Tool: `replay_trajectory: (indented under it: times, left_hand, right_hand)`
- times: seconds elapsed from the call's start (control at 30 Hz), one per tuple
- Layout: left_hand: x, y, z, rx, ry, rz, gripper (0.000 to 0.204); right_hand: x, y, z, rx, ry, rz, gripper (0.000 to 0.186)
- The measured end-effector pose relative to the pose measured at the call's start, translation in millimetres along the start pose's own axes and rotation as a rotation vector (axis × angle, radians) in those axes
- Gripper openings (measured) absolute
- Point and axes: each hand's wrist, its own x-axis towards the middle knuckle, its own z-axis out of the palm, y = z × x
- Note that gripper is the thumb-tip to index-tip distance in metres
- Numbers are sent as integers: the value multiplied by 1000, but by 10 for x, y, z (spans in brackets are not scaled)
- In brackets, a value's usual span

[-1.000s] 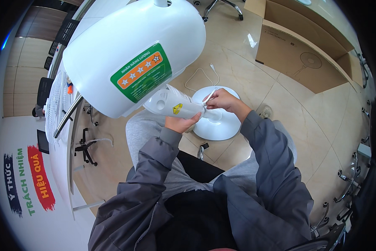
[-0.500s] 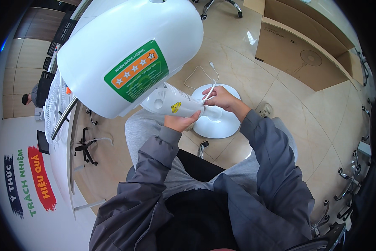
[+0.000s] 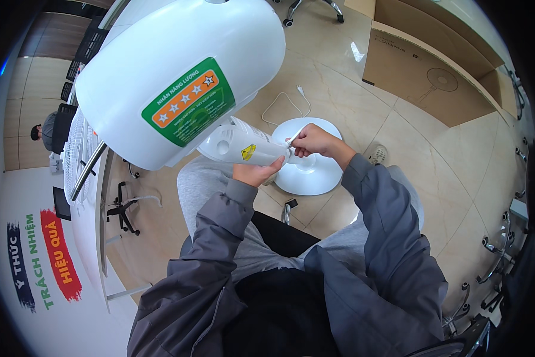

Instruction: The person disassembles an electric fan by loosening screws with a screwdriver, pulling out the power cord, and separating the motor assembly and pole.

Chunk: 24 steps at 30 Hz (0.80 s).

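A large white fan motor housing (image 3: 178, 53) with a green sticker hangs over the upper left, joined to a tilted white neck (image 3: 237, 146) bearing a yellow warning label. My left hand (image 3: 256, 172) is closed round the lower side of that neck. My right hand (image 3: 312, 143) pinches a white power cord (image 3: 292, 138) where it meets the neck's lower end. Beneath both hands, a round white base (image 3: 309, 181) with a short column stands on the tiled floor between my legs. The cord's plug (image 3: 300, 89) lies on the floor beyond the base.
An open cardboard box (image 3: 422, 77) lies at the upper right. A white table (image 3: 101, 202) runs along the left with a white fan grille (image 3: 78, 157) on it. A seated person (image 3: 50, 137) is farther left. Wheeled chair bases (image 3: 121, 217) stand at both sides.
The housing and neck have shifted slightly left. My right fingers have shifted on the cord, whose upright length near them now looks shorter. The seated person at the left shows more.
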Motion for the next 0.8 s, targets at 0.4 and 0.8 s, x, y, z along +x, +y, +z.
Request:
replay_trajectory:
  times: [0.4,0.8]
  left_hand:
    - [-8,-21,-20,-17,-1,2,43]
    - [4,73,-25,27,-22,-1,48]
  right_hand:
    - [-104,-206,81,-42,46,104,34]
    - [-170,-189,39,101,-2,36,35]
